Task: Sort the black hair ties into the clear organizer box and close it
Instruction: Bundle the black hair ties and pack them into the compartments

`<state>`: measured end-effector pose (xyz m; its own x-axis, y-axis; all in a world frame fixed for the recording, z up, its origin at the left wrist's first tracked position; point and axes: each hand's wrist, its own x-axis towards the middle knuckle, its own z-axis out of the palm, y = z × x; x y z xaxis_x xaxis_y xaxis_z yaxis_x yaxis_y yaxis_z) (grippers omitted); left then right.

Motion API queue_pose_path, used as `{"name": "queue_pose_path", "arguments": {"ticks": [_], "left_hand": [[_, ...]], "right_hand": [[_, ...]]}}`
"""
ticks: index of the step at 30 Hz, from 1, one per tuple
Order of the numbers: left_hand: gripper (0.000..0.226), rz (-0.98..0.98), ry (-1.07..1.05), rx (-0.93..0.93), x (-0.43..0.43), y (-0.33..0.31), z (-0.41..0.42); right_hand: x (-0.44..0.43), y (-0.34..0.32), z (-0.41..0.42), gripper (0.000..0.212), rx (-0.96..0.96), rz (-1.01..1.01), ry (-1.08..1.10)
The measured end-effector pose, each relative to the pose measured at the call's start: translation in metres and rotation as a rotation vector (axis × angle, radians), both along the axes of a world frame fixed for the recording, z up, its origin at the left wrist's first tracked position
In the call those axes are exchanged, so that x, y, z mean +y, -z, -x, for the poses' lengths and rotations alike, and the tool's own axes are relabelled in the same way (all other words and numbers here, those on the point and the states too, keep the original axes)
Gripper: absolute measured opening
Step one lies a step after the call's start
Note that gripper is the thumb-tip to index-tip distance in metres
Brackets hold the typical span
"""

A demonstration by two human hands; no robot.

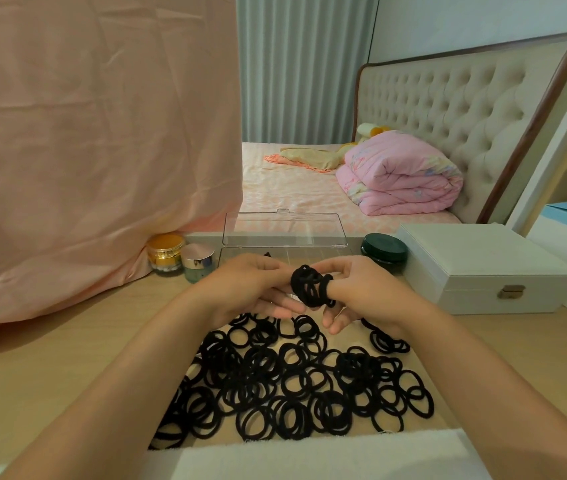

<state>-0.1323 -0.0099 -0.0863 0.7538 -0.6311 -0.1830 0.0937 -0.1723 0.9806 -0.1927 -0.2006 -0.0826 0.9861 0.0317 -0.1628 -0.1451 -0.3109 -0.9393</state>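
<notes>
1. The wooden table (67, 358) carries everything.
2. The loose black hair ties (292, 382) sprawl across it, below both hands and nearer the person.
3. The clear organizer box (285, 232) stands just behind the hands, its lid upright and open.
4. The left hand (254, 289) and right hand (361, 292) meet above the pile's far edge, fingers curled.
5. A small bundle of ties (311, 285) sits between them, looped over the right thumb and pinched by the left fingertips.

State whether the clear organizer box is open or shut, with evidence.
Open: the clear organizer box has its lid raised upright.
</notes>
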Motion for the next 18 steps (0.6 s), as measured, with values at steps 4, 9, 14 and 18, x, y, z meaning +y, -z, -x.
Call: {"name": "queue_pose_path", "arguments": {"ticks": [4, 9, 14, 18], "left_hand": [[0.050, -0.021, 0.086, 0.022, 0.005, -0.001, -0.004], [0.040, -0.251, 0.084, -0.190, -0.001, -0.001, 0.002], [0.023, -0.231, 0.016, -0.190, 0.004, 0.006, -0.004], [0.024, -0.176, 0.000, -0.167, 0.006, 0.005, -0.005]], "right_hand": [[0.000, 0.002, 0.000, 0.017, -0.007, 0.043, 0.027], [0.008, 0.010, -0.001, 0.007, -0.035, 0.192, 0.060], [0.009, 0.009, 0.000, 0.014, 0.018, 0.029, -0.027], [0.009, 0.006, 0.002, 0.020, 0.018, -0.034, -0.040]]}}
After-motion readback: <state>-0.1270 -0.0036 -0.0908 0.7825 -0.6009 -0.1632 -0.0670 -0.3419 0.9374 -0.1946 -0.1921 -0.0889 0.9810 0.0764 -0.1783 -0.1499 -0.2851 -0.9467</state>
